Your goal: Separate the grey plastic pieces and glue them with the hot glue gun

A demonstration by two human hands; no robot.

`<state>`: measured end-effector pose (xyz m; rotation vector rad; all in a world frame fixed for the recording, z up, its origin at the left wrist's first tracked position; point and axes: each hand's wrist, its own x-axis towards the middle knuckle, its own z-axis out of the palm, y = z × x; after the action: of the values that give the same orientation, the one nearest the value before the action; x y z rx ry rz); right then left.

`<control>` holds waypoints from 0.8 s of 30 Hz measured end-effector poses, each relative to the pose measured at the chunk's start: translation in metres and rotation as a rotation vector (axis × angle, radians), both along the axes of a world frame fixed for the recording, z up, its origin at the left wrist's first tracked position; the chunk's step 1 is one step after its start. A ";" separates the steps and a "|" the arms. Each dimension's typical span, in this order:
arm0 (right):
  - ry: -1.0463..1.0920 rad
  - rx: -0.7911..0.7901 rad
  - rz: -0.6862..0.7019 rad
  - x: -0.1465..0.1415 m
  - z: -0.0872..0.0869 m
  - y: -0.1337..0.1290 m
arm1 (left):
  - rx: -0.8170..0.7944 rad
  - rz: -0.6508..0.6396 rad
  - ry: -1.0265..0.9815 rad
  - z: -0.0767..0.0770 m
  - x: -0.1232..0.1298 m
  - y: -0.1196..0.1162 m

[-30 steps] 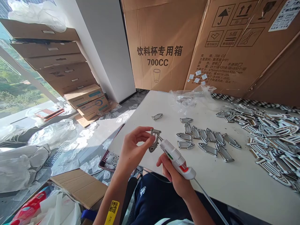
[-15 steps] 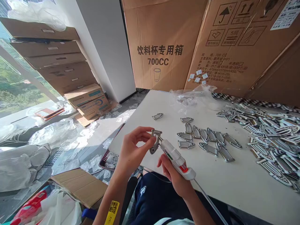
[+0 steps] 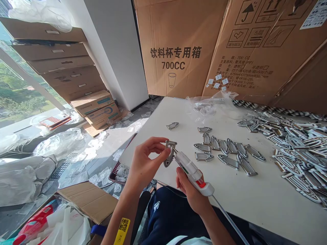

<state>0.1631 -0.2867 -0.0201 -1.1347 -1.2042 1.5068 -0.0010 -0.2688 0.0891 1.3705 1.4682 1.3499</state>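
Observation:
Between the thumb and fingers of my left hand (image 3: 149,158), a small grey arch-shaped frame (image 3: 168,159) is held upright above the table's near left edge. My right hand (image 3: 191,190) is wrapped round a white corded electric screwdriver (image 3: 189,166) with a red switch. Its thin metal tip points up and left and meets the frame, close to my left thumb. Whether a screw sits there is too small to see. A group of similar frames (image 3: 231,147) lies to the right of my hands, and a single frame (image 3: 172,126) lies farther back.
A large heap of frames (image 3: 301,146) covers the table's right side. Clear plastic bags (image 3: 212,103) lie at the back, before tall cardboard boxes (image 3: 178,30). Left of the table (image 3: 255,200) are a purple basket (image 3: 112,177) and an open carton (image 3: 89,200). Plastic scraps litter the floor.
The view has tilted very slightly. Both hands keep their grip, with the screwdriver tip still at the frame.

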 end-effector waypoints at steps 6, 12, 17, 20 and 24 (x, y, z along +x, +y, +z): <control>0.011 -0.012 0.015 0.001 0.000 0.001 | 0.012 -0.002 0.008 0.000 0.000 0.001; 0.014 -0.014 -0.024 -0.001 -0.001 0.000 | 0.009 -0.001 0.023 0.001 0.000 0.000; -0.012 -0.003 -0.017 0.000 -0.001 0.001 | 0.014 0.007 0.037 0.001 0.000 -0.001; -0.016 -0.003 0.002 0.001 0.000 0.002 | 0.020 0.008 0.043 0.001 0.000 0.000; -0.014 0.002 0.013 0.001 0.002 0.001 | 0.022 0.009 0.050 0.001 0.001 0.000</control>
<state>0.1644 -0.2853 -0.0178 -1.1399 -1.2245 1.5096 -0.0002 -0.2687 0.0901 1.4222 1.4977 1.3505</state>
